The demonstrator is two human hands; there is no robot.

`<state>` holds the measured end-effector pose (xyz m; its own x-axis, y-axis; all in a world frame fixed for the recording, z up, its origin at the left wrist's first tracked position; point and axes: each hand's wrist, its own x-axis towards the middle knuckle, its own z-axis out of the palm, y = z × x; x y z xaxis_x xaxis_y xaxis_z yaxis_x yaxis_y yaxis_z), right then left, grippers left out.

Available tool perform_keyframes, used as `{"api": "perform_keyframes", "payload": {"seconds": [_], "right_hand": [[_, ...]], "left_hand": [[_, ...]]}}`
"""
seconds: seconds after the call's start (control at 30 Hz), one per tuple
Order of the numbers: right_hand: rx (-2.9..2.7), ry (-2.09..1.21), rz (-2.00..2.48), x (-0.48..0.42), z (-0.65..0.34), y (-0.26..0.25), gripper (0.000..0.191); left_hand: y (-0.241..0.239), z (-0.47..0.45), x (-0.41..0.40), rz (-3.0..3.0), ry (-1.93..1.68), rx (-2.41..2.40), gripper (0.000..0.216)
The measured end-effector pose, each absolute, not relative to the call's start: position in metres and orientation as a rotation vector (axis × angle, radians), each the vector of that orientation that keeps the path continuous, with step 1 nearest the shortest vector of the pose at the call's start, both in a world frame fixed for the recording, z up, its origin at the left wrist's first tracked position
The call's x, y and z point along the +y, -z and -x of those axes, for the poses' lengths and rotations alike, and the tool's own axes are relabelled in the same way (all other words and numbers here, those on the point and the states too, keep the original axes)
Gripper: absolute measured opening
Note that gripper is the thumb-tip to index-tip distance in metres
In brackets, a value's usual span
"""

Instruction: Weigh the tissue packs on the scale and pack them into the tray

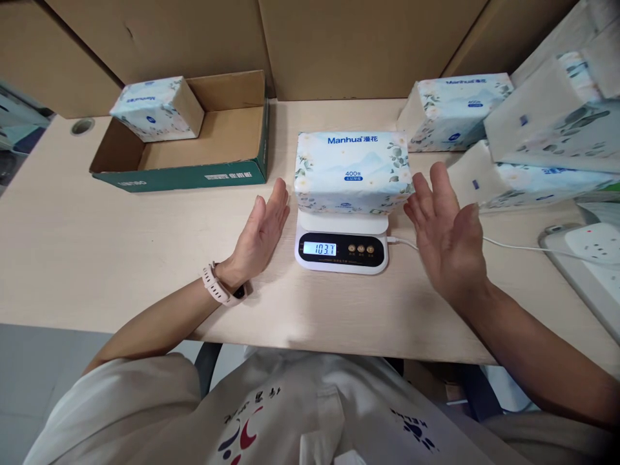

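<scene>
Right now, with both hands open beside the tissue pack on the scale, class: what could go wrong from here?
1. The tissue pack overhangs the scale platform on both sides; a nudge from the left hand or right hand might tip it or skew the reading.
2. The white cable runs just behind the right hand, so a snag could drag the scale.
3. The leaning packs at the right might slide onto the scale.

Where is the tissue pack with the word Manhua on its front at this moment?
In the head view, the tissue pack lies on the white scale at the middle of the table, between the open left hand and right hand, neither gripping it.
</scene>
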<state>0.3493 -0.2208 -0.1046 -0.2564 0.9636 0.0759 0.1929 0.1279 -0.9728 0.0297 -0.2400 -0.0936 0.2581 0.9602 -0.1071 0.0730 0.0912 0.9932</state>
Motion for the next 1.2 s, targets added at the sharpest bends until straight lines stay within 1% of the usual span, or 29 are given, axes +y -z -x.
{"api": "perform_keyframes", "payload": {"seconds": [0.17,0.33,0.7,0.87,1.03,1.2], "right_hand": [[-1.609,-1.179,1.165,-0.224,-0.345,0.099,0.088],[-1.613,-1.19,1.166,-0.224,-0.345,0.099,0.091],[-1.636,-1.17,1.173,-0.225,-0.345,0.097,0.094],[-1.642,-1.177,1.171,-0.224,-0.344,0.097,0.097],[-1.644,-1.175,1.193,-0.223,-0.345,0.098,0.095],[-1.636,-1.171,1.199,-0.223,-0.345,0.098,0.095]], "left_hand": [[0.106,-0.025,-0.239,-1.16,-1.043,0.938,0.09],[0.108,-0.024,-0.238,-1.14,-1.074,0.921,0.085],[0.11,-0.023,-0.237,-1.12,-1.111,0.937,0.08],[0.109,-0.024,-0.237,-1.118,-1.112,0.947,0.084],[0.108,-0.025,-0.236,-1.112,-1.111,0.962,0.084],[0.106,-0.027,-0.237,-1.104,-1.112,0.973,0.088]]}}
